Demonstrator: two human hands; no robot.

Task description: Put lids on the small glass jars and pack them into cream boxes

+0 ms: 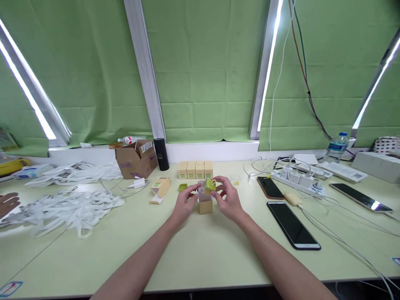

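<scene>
A small kraft cardboard box (205, 207) stands upright in front of me with its top open and pale inner sides showing. My left hand (185, 203) is closed at the upper left edge of this box, fingertips pinching its pale flap. Just above the opening, my right hand (229, 201) grips a small yellow-green case (208, 186) with a loop on top. Its lower part is partly hidden by the box and fingers. A green square piece (183, 187) lies left of the box, and a small clear plastic piece (234, 180) lies to the right.
Behind stands a row of several closed kraft boxes (195, 170). An opened carton piece (160, 190), brown box (136, 159) and black cylinder (161, 154) are left, beside white straps (68, 204) and another person's hand (8, 203). Phones (293, 225), cables and a power strip (296, 180) lie right.
</scene>
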